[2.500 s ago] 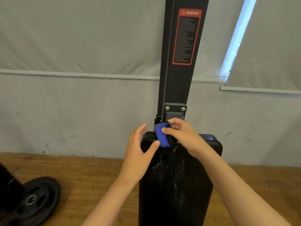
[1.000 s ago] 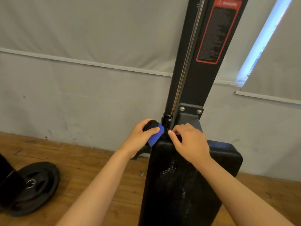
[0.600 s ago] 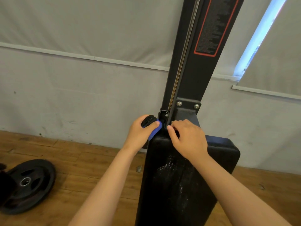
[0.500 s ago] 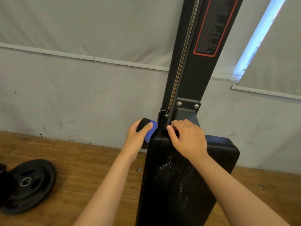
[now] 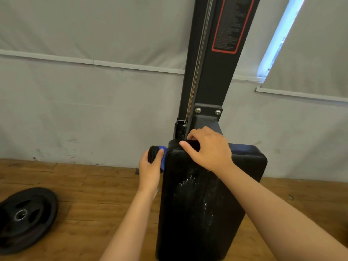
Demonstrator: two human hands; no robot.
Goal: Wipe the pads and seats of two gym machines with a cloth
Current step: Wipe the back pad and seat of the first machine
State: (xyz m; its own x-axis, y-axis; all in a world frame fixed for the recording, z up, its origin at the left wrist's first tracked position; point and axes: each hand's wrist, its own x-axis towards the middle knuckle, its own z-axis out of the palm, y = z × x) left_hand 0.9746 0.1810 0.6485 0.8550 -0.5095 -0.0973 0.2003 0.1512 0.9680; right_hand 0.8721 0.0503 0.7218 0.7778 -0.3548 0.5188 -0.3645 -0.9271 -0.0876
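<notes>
Cloth: bunched blue-and-black cloth (image 5: pixel 163 156), pressed to the upper left edge of the long black vinyl pad (image 5: pixel 203 204).
Left hand (image 5: pixel 150 167): I see it curled round the cloth.
Right hand (image 5: pixel 209 149): fingers hooked over the pad's top end.
Risk: I judge the cloth could snag at the black steel upright (image 5: pixel 205 81), and the wet streaks (image 5: pixel 190 183) could go unwiped.

Gym interior. A black upholstered pad (image 5: pixel 207 204) stands at the foot of a dark metal upright (image 5: pixel 207 81) bearing a red-bordered printed label (image 5: pixel 228 25), the build of an exercise machine. A black weight plate (image 5: pixel 26 219) lies on the wooden plank floor (image 5: pixel 90 185) at left, before a plain grey wall (image 5: pixel 94 110)
</notes>
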